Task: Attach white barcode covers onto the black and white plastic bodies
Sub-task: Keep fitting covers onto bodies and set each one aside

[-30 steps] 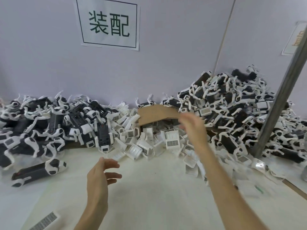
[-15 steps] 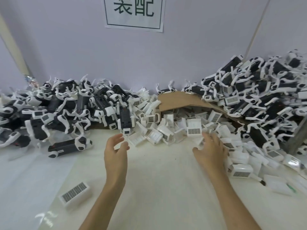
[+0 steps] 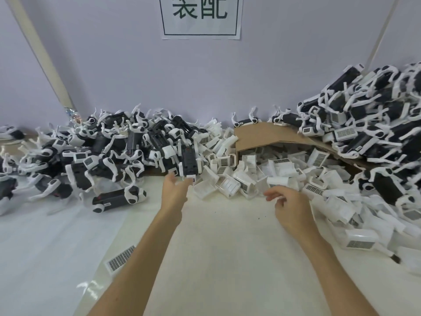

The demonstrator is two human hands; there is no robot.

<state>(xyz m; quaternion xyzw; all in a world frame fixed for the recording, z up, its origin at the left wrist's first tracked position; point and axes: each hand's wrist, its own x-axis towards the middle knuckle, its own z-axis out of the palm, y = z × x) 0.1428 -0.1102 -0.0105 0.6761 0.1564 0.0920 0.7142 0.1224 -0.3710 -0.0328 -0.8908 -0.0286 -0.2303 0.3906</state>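
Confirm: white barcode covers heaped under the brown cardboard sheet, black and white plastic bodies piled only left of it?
Not only left: the head view shows black and white plastic bodies piled left of the brown cardboard sheet and a taller pile right of it. The white barcode covers do lie heaped under it.

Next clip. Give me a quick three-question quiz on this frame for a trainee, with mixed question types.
1. True or false: the lone cover lying apart at the front left shows its barcode side up.
2. What spills out from under the bent cardboard? A) white covers B) black bodies C) screws
3. Which hand reaches toward the black body at the edge of the left pile?

Key: 1 true; 2 A; 3 the left hand.
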